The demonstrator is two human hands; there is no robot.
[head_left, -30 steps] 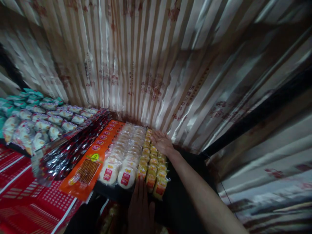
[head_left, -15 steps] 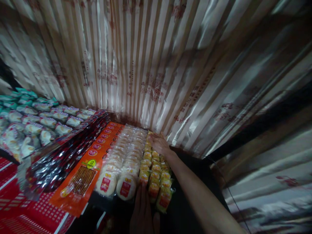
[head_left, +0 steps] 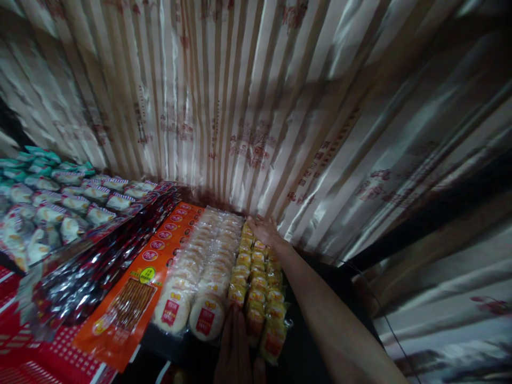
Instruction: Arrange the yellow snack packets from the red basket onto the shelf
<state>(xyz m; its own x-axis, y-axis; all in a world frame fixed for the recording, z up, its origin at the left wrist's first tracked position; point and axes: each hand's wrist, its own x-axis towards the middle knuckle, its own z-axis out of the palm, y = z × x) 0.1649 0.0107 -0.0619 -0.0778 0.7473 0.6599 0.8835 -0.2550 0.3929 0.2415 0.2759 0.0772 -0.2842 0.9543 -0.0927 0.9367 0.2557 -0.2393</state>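
Left hand (head_left: 236, 349): flat, fingers straight and side by side, unclenched, thumb out to the right. Fingertips against the near end of the leftmost row of yellow wrapped packets (head_left: 258, 282). Dark and partly cut off by the bottom edge.

Right hand (head_left: 266, 232): loosely spread, released, pointing left across the far end of the same packets, close to the wall covering. Exact fingertip contact hard to tell. Bare forearm slanting down toward the lower right, along the right side of the packets.

Yellow packets in three rows running away from the camera, between both hands, on a black surface (head_left: 300, 346). Just left, two rows of round white crackers (head_left: 212, 266) in clear wrap, red labels on the nearest ones. Next, a long orange bag (head_left: 154, 261) with brown sticks behind its window. Then a fanned stack of shiny dark-red and silver packs (head_left: 108, 256). Farther left, white-wrapped snacks (head_left: 72, 205), with teal packets (head_left: 40, 160) behind. Below at lower left, red perforated plastic baskets (head_left: 60, 346).

Behind everything, wrinkled striped sheeting (head_left: 224, 106) with red prints. At right, a slanted black pole (head_left: 432, 213) and a thin cord (head_left: 384, 314).
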